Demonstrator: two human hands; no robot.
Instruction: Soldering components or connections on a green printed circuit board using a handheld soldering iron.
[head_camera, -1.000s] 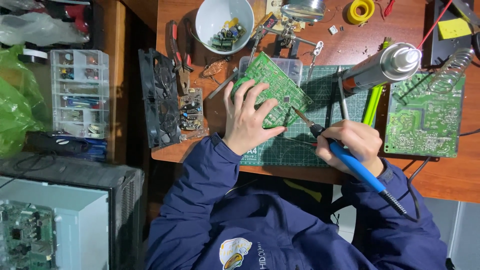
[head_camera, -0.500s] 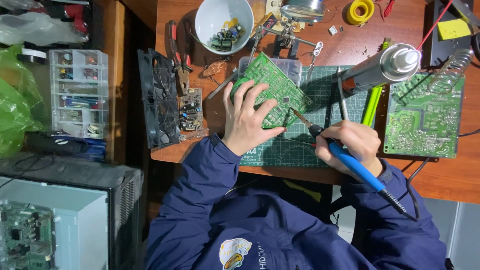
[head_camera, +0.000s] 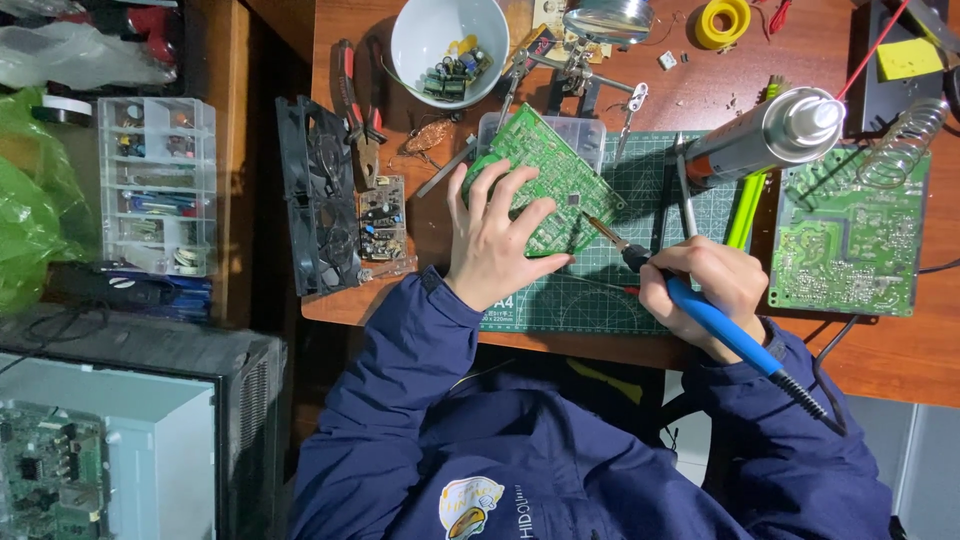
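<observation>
My left hand (head_camera: 497, 240) lies flat on a green circuit board (head_camera: 555, 170) that is tilted on a green cutting mat (head_camera: 600, 290), fingers spread and pressing it down. A blue-handled soldering iron (head_camera: 715, 320) is gripped like a pen in my right hand (head_camera: 705, 285). Its metal tip (head_camera: 595, 228) touches the lower right edge of the board, just right of my left thumb. The iron's black cord runs off past my right sleeve.
A second green circuit board (head_camera: 850, 240) lies at the right, with a spray can (head_camera: 765, 135) and a coiled iron stand (head_camera: 905, 140). Behind are a white bowl of parts (head_camera: 450, 40), pliers (head_camera: 355, 100), a magnifier clamp (head_camera: 605, 25) and yellow solder wick (head_camera: 722, 22). A black fan (head_camera: 315, 195) and parts organiser (head_camera: 155, 185) sit left.
</observation>
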